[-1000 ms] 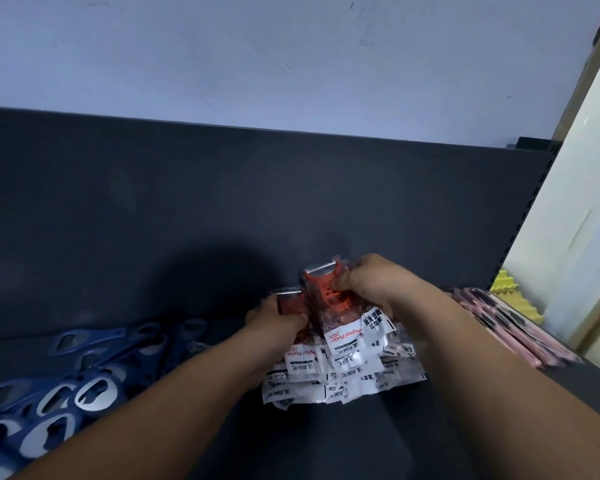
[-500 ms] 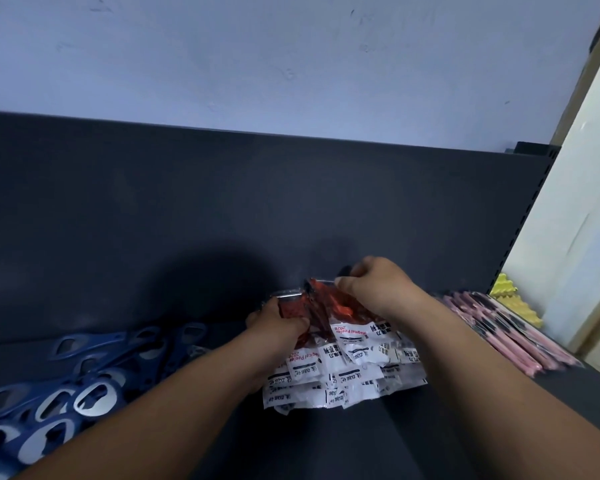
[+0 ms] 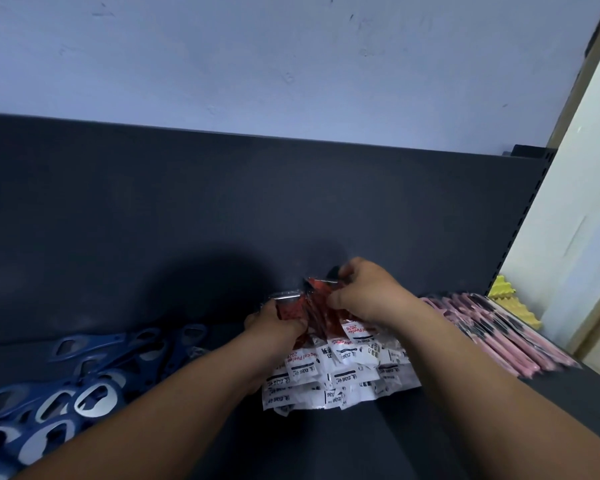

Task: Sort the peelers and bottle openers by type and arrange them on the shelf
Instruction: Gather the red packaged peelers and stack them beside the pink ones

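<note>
Both hands grip the far end of the packaged red peelers (image 3: 340, 362) stacked mid-shelf (image 3: 326, 445): the left hand (image 3: 274, 320) grasping one packet, the right hand (image 3: 364, 292) pinching another. Blue bottle openers (image 3: 66, 382) lie left, pink peelers (image 3: 492, 334) right.

Dim, bluish indoor light from above and behind. Soft dark shadow on the shelf back panel (image 3: 222, 216) behind the hands. Slightly blurred, bowed at edges.

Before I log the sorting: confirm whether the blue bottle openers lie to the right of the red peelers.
No, the blue bottle openers lie left of the red peelers; the pink packs lie right.
</note>
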Available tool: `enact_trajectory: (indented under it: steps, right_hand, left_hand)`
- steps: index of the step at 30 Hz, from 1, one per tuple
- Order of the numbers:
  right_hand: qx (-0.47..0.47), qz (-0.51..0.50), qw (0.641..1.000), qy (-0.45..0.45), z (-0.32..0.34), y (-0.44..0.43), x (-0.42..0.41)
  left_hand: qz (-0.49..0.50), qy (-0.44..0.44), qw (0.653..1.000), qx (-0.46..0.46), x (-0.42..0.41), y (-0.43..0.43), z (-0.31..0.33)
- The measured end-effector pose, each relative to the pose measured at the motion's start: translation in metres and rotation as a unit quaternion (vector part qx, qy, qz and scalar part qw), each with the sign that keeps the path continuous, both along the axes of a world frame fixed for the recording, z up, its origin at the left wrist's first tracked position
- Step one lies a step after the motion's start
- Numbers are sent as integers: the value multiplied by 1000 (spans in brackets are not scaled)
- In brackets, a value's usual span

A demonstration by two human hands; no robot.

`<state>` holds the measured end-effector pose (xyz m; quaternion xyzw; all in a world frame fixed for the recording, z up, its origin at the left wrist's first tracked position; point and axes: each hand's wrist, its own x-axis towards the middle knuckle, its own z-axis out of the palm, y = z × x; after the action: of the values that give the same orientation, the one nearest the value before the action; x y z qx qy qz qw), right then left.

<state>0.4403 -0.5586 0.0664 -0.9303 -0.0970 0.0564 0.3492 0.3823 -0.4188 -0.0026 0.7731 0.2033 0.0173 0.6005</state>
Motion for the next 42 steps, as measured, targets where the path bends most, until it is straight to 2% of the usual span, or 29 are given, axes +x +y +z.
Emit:
enact_trajectory:
  steps: [4,9,14,21,29,38,42]
  right_hand:
    - [184,-16,982,40,5,-3,-1]
    - [259,-46,964,32,13,-17,7]
    - [221,-83,972,-7,18,-49,6]
    - [48,-100,994,-10,-6,-75,8]
    - [-31,-27,999,-16,-22,-53,2]
    - [-77,-22,995,-57,-23,-58,-1]
    - [-115,-20,988,-105,-20,-52,-11]
  left_hand:
    - [3,-3,1000,1,0,0,-1]
    - [-1,4,1000,0,1,1,-2]
    - [-6,7,1000,-6,1,3,0]
    - [-14,8,1000,8,1,1,2]
    - [-11,9,1000,8,4,0,1]
    - [-22,0,999,23,-1,3,5]
    - [-5,-2,995,100,-5,10,7]
